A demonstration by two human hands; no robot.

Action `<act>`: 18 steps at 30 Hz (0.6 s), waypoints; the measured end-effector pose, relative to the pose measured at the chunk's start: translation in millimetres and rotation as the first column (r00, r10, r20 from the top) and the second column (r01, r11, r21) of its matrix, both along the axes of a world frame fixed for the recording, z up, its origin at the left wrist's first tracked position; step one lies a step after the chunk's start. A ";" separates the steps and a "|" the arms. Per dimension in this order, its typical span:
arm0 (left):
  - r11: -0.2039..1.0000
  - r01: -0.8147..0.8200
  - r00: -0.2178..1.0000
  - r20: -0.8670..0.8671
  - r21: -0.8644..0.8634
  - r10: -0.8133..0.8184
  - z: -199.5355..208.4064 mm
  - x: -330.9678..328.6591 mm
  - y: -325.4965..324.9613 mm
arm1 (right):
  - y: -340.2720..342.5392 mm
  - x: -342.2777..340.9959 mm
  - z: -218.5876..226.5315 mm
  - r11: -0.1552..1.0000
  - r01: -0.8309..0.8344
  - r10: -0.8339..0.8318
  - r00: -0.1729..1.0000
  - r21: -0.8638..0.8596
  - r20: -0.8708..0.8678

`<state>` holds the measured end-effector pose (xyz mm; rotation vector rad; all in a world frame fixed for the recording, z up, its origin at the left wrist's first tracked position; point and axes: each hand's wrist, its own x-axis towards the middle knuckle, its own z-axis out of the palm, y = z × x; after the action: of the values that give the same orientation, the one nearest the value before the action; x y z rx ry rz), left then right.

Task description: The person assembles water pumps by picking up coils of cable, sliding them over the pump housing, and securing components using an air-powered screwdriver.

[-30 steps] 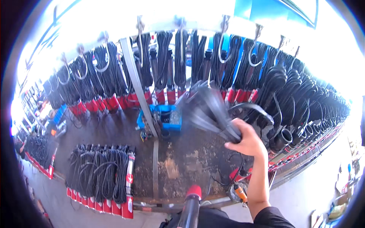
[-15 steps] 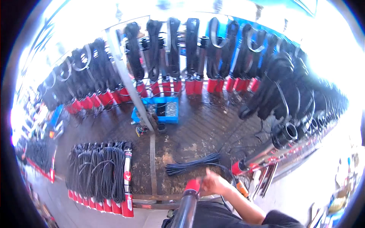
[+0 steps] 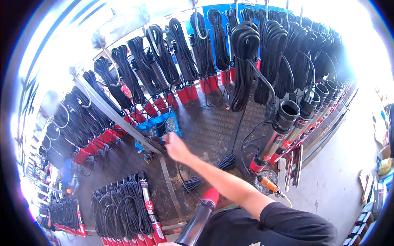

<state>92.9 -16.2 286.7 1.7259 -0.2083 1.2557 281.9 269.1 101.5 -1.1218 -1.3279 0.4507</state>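
My right hand reaches over the bench to the foot of a grey metal post, beside a blue tray of small metal parts. Its fingers are curled together; what they hold is hidden. A thin black cable runs down from near this hand toward a tied coil of black cable, partly behind my forearm. In front of me a dark metal tube with a red end slants up from the lower edge. Only a sliver of my left hand shows beside the tube, its fingers hidden.
Metal cylinders with red bases and hanging black cable coils line the bench's far side and right. More cylinders with coils lie at the near left. An orange-handled tool rests over a round container of small parts at the right edge.
My right hand has left the tube's red end and moved forward and left to the post and tray. The view has turned, and the tube now sits lower.
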 end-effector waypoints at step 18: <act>0.980 0.048 0.996 0.078 -0.192 -0.033 -13.8 -52.7 38.5 | -221.7 37.3 -137.7 0.830 -0.529 0.545 0.837 -0.176 0.052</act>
<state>40.2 22.3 272.9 1.5028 -0.1581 1.2688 319.2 47.5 -36.2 -0.8865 -1.7268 0.9372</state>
